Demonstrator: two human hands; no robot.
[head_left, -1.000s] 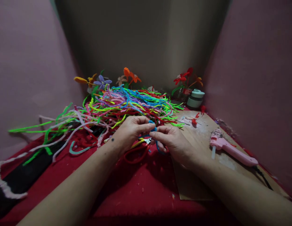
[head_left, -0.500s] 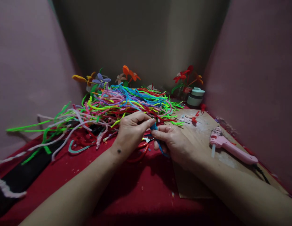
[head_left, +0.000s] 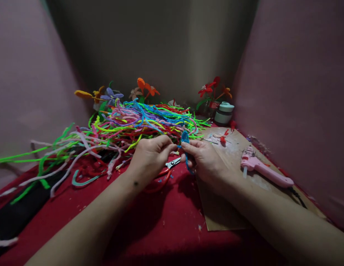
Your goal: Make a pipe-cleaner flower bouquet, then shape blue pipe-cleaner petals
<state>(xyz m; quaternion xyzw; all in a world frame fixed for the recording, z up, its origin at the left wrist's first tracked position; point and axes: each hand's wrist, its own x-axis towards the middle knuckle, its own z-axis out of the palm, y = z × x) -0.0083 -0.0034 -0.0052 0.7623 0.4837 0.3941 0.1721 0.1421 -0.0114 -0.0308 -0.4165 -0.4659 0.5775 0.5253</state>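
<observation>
Blue pipe cleaner [head_left: 185, 137] being pinched by both hands.
Left hand [head_left: 150, 157] and right hand [head_left: 205, 162] are gripping it tightly above scissors [head_left: 166, 170].

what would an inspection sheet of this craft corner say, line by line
surface: red cloth covers the table; a brown board lies on its right part
job's things: a blue pipe cleaner, looped at the top, pinched between both hands
clutter: big pile of pipe cleaners in many colours behind the hands; red-handled scissors beneath the hands; pink glue gun on the board; small round jar and finished flowers along the back
grippers: left hand and right hand both closed on the blue pipe cleaner
cables: dark cord runs from the glue gun's back end
surroundings: pink walls at the sides, dim wall behind
</observation>
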